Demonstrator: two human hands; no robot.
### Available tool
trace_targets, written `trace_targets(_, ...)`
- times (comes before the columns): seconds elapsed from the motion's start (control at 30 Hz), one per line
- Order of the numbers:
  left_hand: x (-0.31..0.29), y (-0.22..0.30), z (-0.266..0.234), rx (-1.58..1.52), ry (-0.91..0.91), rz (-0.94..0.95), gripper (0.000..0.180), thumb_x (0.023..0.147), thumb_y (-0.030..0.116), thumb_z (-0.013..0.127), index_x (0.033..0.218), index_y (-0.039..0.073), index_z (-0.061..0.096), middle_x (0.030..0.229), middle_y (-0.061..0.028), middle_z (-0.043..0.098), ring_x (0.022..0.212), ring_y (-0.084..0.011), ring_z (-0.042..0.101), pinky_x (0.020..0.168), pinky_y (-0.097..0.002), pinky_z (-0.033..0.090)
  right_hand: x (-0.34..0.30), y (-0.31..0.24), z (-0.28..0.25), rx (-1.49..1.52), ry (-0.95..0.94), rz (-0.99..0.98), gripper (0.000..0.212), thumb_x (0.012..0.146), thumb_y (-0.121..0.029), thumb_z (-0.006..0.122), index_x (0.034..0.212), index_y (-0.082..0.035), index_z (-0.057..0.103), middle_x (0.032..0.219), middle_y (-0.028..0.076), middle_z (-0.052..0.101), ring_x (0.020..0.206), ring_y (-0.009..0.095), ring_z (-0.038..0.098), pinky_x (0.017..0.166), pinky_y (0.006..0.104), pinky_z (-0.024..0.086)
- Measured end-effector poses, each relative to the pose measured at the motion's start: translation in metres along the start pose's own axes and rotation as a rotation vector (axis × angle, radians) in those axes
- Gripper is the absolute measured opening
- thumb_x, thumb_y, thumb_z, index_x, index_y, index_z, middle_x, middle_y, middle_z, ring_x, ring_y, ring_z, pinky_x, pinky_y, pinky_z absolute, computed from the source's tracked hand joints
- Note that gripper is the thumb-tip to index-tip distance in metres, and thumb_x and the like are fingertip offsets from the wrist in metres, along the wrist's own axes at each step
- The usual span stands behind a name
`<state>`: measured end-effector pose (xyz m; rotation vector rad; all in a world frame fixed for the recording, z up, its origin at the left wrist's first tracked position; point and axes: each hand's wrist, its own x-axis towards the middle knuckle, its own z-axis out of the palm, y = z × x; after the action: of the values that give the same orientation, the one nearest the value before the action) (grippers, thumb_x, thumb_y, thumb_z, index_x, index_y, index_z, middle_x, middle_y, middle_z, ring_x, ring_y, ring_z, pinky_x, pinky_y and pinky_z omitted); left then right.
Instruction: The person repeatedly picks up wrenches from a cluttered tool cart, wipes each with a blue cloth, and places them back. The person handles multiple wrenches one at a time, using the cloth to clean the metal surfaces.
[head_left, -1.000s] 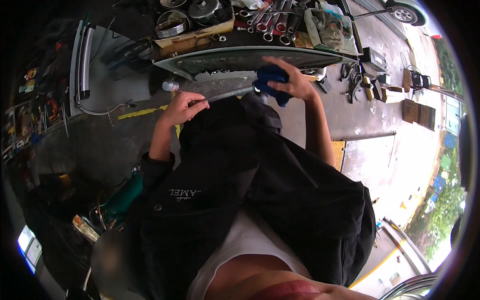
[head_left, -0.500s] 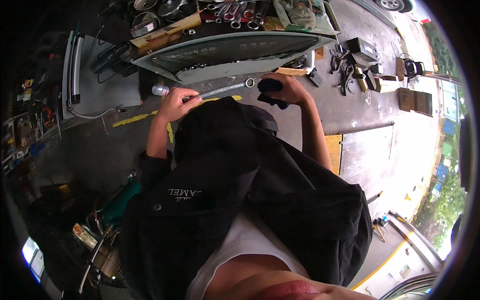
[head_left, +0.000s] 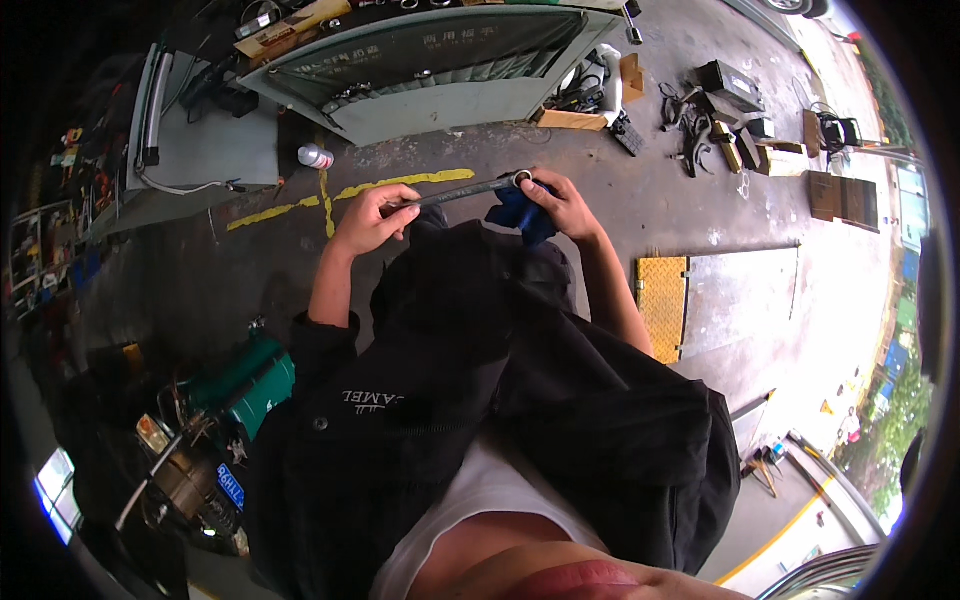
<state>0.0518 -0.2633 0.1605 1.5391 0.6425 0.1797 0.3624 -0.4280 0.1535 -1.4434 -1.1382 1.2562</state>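
Upper centre of frame: left hand (head_left: 372, 218) pinches wrench (head_left: 462, 190) handle, right hand (head_left: 560, 203) grips ring end with blue rag (head_left: 518, 214). Loose grip could drop wrench onto concrete floor (head_left: 720, 290).

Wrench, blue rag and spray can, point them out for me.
wrench (head_left: 465, 190), head view, middle of its shaft
blue rag (head_left: 520, 215), head view, bunched cloth under the right hand
spray can (head_left: 316, 156), head view, its side
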Motion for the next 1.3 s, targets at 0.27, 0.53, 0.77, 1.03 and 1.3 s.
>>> trace_targets(0.27,-0.024,-0.017,0.063,-0.569,0.306,-0.006,0.02,0.099,0.008,0.061,0.114,-0.003,0.067,0.095,-0.0116,0.07,0.082,-0.0164,0.069,0.075,-0.0333,0.061,-0.052,0.043,0.001,0.069,0.113,0.046,0.029,0.105,-0.029,0.057,0.105,-0.001,0.067,0.09,-0.002,0.062,0.086,0.007,0.053,0.078,0.0249,0.044)
trace_targets(0.53,0.001,-0.016,0.089,-0.552,0.367,0.128,0.022,0.104,0.014,0.058,0.118,-0.002,0.064,0.112,-0.0107,0.069,0.098,-0.0212,0.07,0.091,-0.042,0.059,-0.066,0.06,0.008,0.344,0.262,0.185,0.029,0.103,-0.031,0.061,0.106,-0.003,0.067,0.092,-0.004,0.061,0.084,0.006,0.052,0.076,0.0229,0.043)
trace_targets(0.77,0.037,0.018,0.077,-0.339,0.355,0.265,0.022,0.101,0.011,0.064,0.117,-0.004,0.066,0.108,-0.0082,0.071,0.096,-0.0153,0.07,0.089,-0.0324,0.059,-0.057,0.06,0.013,0.417,0.426,0.205,0.034,0.099,-0.029,0.067,0.118,-0.001,0.069,0.103,0.004,0.069,0.09,0.011,0.061,0.081,0.0261,0.051)
trace_targets(1.03,0.098,0.017,0.005,0.25,0.736,0.331,0.019,0.095,0.013,0.072,0.113,0.007,0.075,0.096,-0.0001,0.074,0.076,-0.0022,0.06,0.065,-0.0203,0.047,-0.037,0.079,-0.007,0.349,0.54,0.186,0.035,0.098,-0.027,0.068,0.12,0.0,0.069,0.106,0.008,0.071,0.095,0.014,0.064,0.086,0.0276,0.051)
trace_targets(1.3,0.142,0.0,-0.06,0.453,0.735,0.259,0.02,0.094,0.012,0.073,0.113,0.008,0.075,0.092,-0.0029,0.073,0.076,-0.0071,0.064,0.068,-0.0233,0.05,0.003,0.07,-0.016,0.298,0.591,0.171,0.033,0.098,-0.027,0.067,0.118,-0.001,0.07,0.105,0.007,0.072,0.097,0.013,0.064,0.09,0.0284,0.05)
